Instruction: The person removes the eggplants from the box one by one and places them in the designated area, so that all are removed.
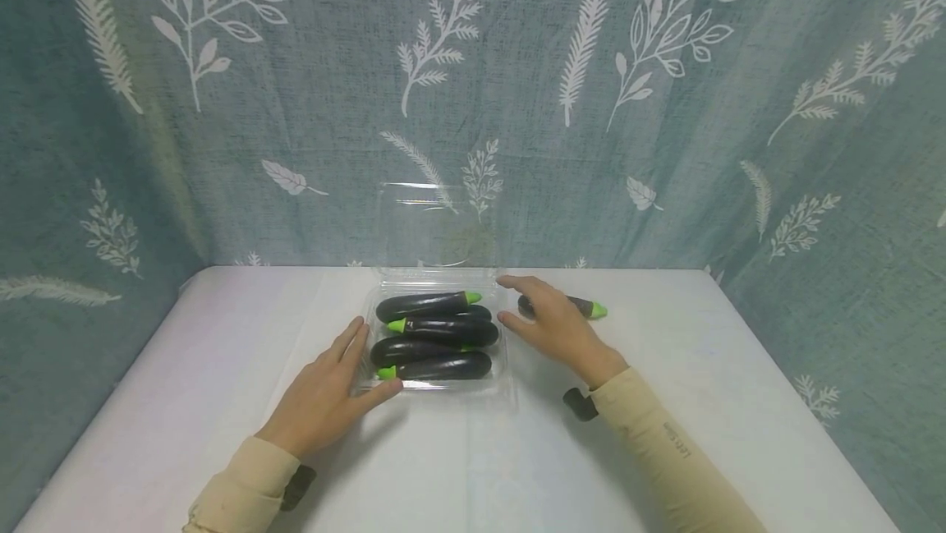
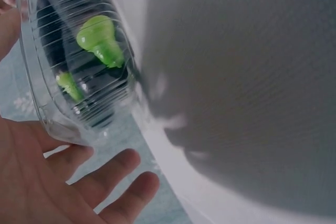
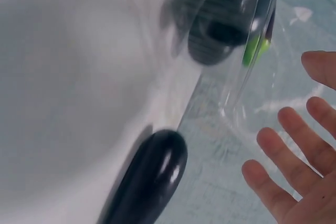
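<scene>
A clear plastic clamshell box (image 1: 506, 369) stands with its transparent lid (image 1: 436, 229) raised at the back. Several dark eggplants (image 1: 443, 330) with bright green stems lie inside it, pointing different ways. At the box's left side is my left hand (image 1: 325, 393), thumb by the front edge and fingers extended along the side; in the left wrist view the fingers (image 2: 71, 158) meet the box corner. My right hand (image 1: 550, 323), fingers spread, hovers just off the box's right side and holds nothing. Partly hidden behind it, a single eggplant (image 1: 584, 305) lies on the table.
The white table (image 1: 628, 467) carries the box near its back edge. A grey-green curtain (image 1: 332, 106) with white leaf prints hangs behind and along both sides.
</scene>
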`<state>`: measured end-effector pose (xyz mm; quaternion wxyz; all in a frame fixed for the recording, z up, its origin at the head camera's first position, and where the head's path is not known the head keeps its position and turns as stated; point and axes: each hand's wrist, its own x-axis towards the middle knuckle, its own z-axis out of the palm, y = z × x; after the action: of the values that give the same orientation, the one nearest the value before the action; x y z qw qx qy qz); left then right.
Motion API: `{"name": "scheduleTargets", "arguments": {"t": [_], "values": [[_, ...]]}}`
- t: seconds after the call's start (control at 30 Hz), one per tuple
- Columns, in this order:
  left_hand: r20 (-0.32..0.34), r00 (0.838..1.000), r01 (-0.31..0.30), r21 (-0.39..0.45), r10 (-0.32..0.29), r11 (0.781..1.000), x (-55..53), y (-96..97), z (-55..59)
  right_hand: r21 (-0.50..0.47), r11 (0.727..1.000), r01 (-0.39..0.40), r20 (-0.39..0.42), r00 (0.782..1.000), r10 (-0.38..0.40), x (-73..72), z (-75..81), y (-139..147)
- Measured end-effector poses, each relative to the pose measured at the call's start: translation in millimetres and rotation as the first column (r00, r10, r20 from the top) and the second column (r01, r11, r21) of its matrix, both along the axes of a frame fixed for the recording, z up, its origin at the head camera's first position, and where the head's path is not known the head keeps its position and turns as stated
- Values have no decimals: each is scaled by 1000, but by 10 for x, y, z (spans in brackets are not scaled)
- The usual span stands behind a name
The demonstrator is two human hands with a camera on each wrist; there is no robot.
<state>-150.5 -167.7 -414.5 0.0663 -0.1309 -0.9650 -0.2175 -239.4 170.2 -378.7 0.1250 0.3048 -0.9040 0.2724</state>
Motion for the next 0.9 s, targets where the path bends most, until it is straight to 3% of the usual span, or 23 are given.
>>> {"name": "scheduleTargets", "arguments": {"t": [0.27,0.43,0.9], "values": [[-2,1000,-15,2,15,1000,-16,-4,-22,-67,994,-83,34,996,85,78,-48,-168],[-3,1000,-17,2,17,1000,-15,-4,-23,-32,993,-116,25,993,117,112,-65,-286],[-24,1000,-4,-5,3,1000,-21,-11,-38,81,994,-80,7,997,80,112,-180,-458]]}}
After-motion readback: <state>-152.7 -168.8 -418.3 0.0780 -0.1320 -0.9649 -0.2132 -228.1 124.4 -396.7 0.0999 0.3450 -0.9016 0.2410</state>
